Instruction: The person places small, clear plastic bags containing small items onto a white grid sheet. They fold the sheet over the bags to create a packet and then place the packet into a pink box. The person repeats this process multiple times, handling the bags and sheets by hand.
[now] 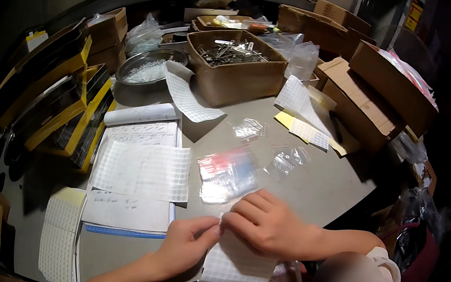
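A white sheet of small round stickers (239, 264) hangs over the table's near edge. My left hand (187, 243) pinches its upper left corner between thumb and forefinger. Touching it there, my right hand (266, 224) is closed with curled fingers on the sheet's top edge. Whatever small piece lies between the fingertips is hidden. Just beyond my hands lies a stack of clear plastic bags (227, 176) with red and blue showing. Farther off rest two small clear zip bags, one nearer (286, 162) and one farther (249, 128).
To the left, another sticker sheet (142, 169) covers a notepad (126, 217). A cardboard box of metal parts (234, 81) and a metal bowl of small clear pieces (145, 71) stand at the back. Cartons (360, 100) line the right; yellow-edged boxes (75, 113) lean at left.
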A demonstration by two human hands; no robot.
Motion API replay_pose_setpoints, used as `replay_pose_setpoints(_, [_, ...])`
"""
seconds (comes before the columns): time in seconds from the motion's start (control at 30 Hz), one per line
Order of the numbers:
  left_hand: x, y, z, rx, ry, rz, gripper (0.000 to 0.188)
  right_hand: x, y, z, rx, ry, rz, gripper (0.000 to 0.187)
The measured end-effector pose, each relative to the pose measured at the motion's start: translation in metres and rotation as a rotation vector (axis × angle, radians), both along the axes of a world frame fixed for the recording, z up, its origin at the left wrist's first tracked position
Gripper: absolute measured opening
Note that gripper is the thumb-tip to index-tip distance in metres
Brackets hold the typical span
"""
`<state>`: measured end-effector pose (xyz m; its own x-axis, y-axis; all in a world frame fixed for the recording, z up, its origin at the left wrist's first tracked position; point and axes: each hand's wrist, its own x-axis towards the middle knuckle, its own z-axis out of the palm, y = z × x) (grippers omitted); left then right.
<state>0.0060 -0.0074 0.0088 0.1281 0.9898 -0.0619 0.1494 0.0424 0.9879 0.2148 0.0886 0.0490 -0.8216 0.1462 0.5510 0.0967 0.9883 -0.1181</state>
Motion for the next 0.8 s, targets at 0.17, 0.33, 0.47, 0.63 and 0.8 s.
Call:
replay_pose_setpoints(0.17, [-0.001,-0.002,0.006,-0.103,-0.090,0.031,0.024,0.017,0.009,0.007,-0.153,0.036,-0.040,0.019])
replay_pose_setpoints(0.33, [0.000,0.000,0.004,-0.099,0.029,0.026,0.023,0.085,0.112,-0.003,-0.775,0.082,-0.592,0.024])
replay_pose_setpoints(0.47, [0.000,0.001,0.002,-0.088,0.013,0.022,0.024,0.134,0.175,-0.050,-0.816,0.001,-0.653,0.026])
replay_pose_setpoints(0.63, [-0.002,0.000,-0.004,-0.085,-0.069,0.064,0.023,0.119,0.165,-0.043,-0.685,-0.103,-0.743,0.029])
replay_pose_setpoints(0.8, [-0.001,-0.003,0.000,-0.089,-0.060,0.046,0.024,0.125,0.179,-0.016,-0.575,-0.419,-0.846,0.038])
